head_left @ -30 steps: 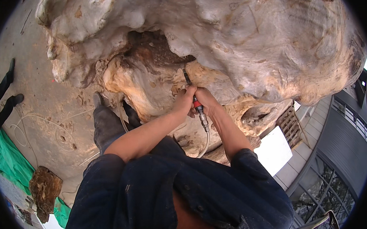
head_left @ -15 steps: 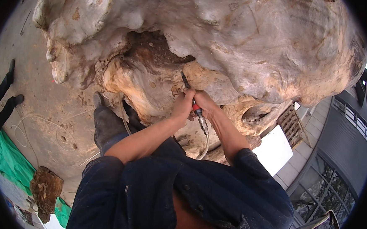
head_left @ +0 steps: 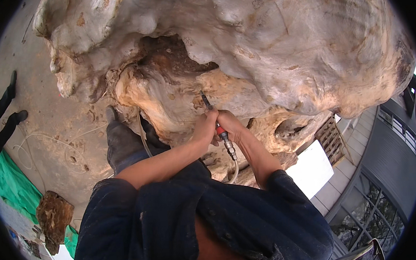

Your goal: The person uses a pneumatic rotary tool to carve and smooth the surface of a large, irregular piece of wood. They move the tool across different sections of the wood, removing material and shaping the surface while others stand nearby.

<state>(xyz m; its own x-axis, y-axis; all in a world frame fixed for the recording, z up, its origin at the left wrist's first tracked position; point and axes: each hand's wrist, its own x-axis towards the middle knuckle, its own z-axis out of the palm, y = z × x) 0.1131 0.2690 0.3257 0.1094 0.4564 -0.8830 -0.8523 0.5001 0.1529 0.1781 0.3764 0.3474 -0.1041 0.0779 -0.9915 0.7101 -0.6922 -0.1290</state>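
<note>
against the huge pale gnarled tree root [head_left: 270, 54], left hand [head_left: 206, 126] and right hand [head_left: 230, 126] both clamped on a slim red-and-metal air grinder [head_left: 217, 127], its tip touching the wood, pale hose [head_left: 233, 170] hanging below

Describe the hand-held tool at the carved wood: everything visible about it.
The slim pen-like tool has a dark narrow shaft, a red band at mid-body and a silvery metal coupling below, where a pale hose hangs. It tilts up-left, tip against the tan carved wood. The left hand and right hand both grip it.
</note>
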